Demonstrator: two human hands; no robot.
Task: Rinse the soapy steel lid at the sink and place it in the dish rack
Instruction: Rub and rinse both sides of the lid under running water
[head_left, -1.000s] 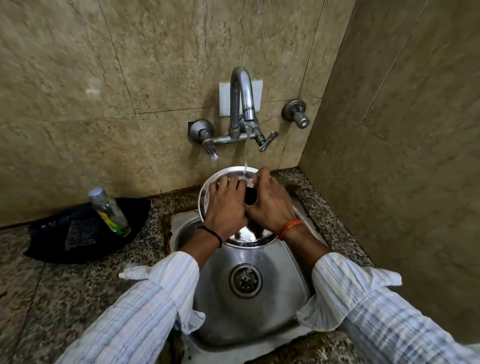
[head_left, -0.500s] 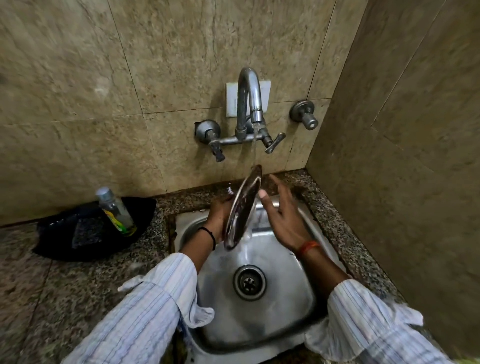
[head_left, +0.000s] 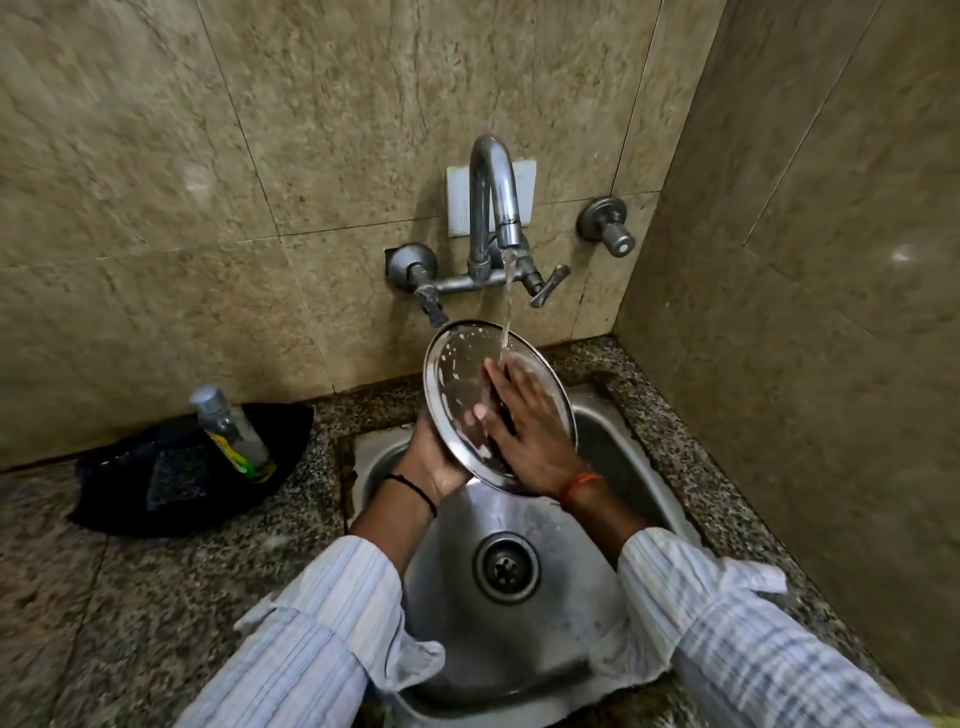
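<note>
Steel lid (head_left: 457, 384) held tilted over sink (head_left: 613, 447), inner face turned toward viewer, so tap (head_left: 493, 208) stream (head_left: 506, 306) strikes upper part and runs down into basin. Soap flecks visible on left of face; rinse judged under way.

Left hand (head_left: 434, 462) cupped under lid's near-left rim, fingers curled behind, bearing weight.

Right hand (head_left: 524, 426) laid flat on lid face, fingers straight and spread, rubbing suds under water.

Dish rack not seen. Bottle (head_left: 234, 431) stood in black tray (head_left: 130, 499) at left, on granite counter (head_left: 156, 597).

The left hand (head_left: 434, 460) is curled, gripping from below; the right hand (head_left: 524, 426) is flat, fingers straight, pressing forward.
</note>
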